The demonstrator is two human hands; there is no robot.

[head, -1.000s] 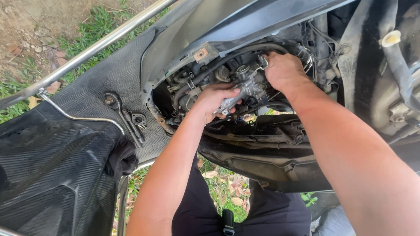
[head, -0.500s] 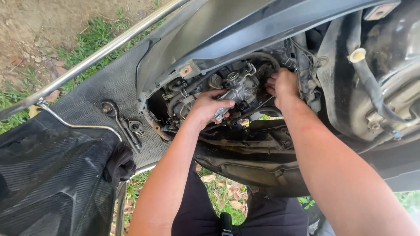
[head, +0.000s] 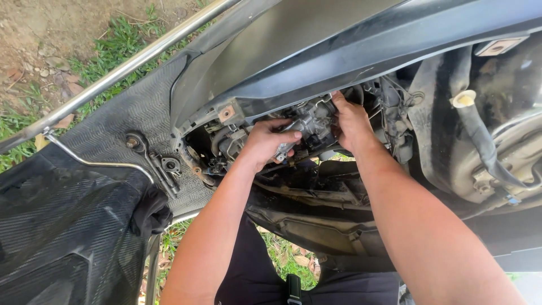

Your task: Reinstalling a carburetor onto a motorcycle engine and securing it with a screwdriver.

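A small pale rectangular label (head: 499, 46) sits far right on the dark underside panel (head: 361, 51); its markings are too small to tell.

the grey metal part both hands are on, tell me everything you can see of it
The grey metal part looks like cast metal, dull silver and grimy, a lumpy body with small fittings and a paler piece sticking down at its lower left. It sits inside the opening of the dark vehicle body, just under a grey panel edge, among hoses and wires. The left hand grips it from the left, fingers wrapped over the front; the right hand holds its right side. Its back is hidden.
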